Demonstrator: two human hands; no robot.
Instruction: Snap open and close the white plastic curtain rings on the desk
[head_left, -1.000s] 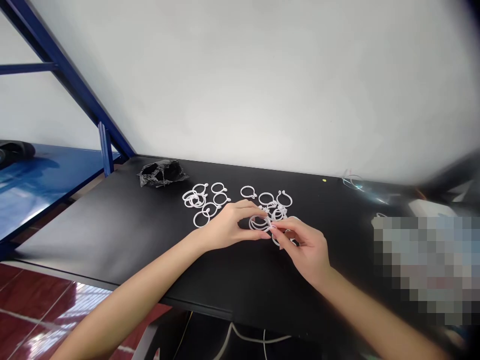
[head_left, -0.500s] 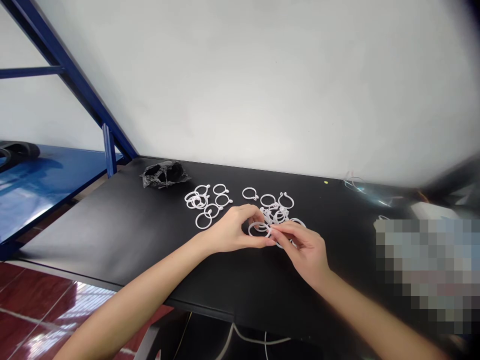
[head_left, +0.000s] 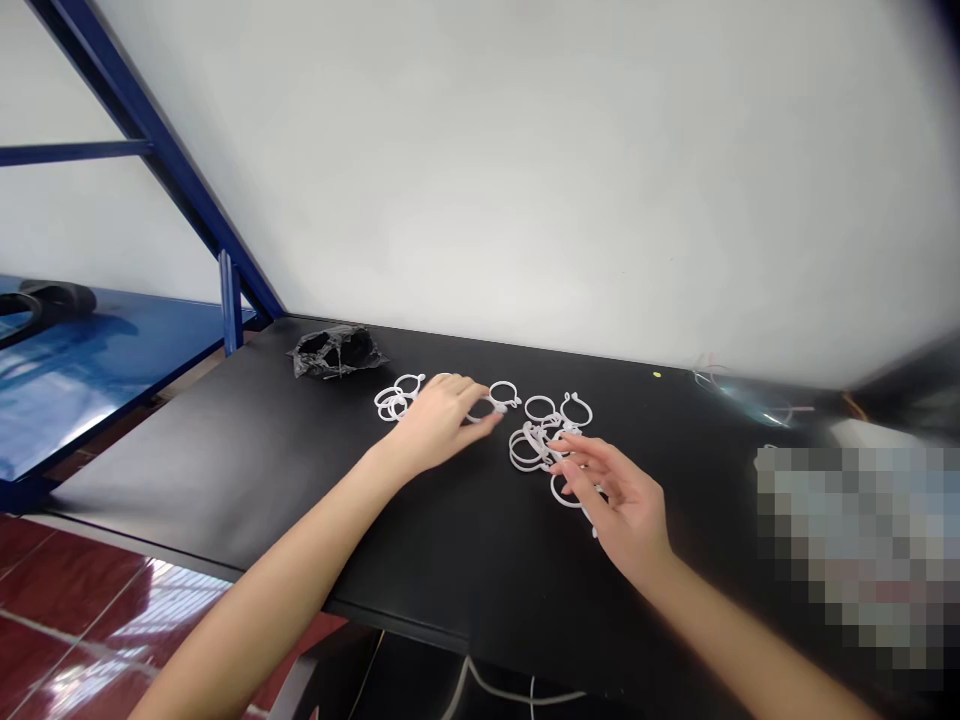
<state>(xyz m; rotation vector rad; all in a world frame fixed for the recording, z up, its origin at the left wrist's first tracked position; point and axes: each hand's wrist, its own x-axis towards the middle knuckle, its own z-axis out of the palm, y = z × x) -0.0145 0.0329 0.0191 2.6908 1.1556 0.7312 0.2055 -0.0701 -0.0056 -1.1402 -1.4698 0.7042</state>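
Observation:
My left hand (head_left: 441,415) is closed on a white curtain ring (head_left: 481,418), which shows between its thumb and fingers. Under and beyond that hand lies a left group of similar rings (head_left: 390,404), partly covered by it. A single ring (head_left: 502,393) rests just past the left fingertips. My right hand (head_left: 619,495) has its fingers apart at the edge of the right heap of rings (head_left: 527,450). Its fingertips overlap the heap in view; whether they touch a ring I cannot tell. More rings lie partly hidden under the right hand.
A crumpled black plastic bag (head_left: 337,352) sits at the back left of the black table (head_left: 465,540). Clear plastic (head_left: 742,398) and a blurred-out item (head_left: 862,550) are on the right. Blue metal framing (head_left: 187,210) rises at left, before a white wall (head_left: 525,180).
My left hand has moved left and away from my right hand, carrying a ring toward the left group. My right hand has let go of that ring and its fingers have spread.

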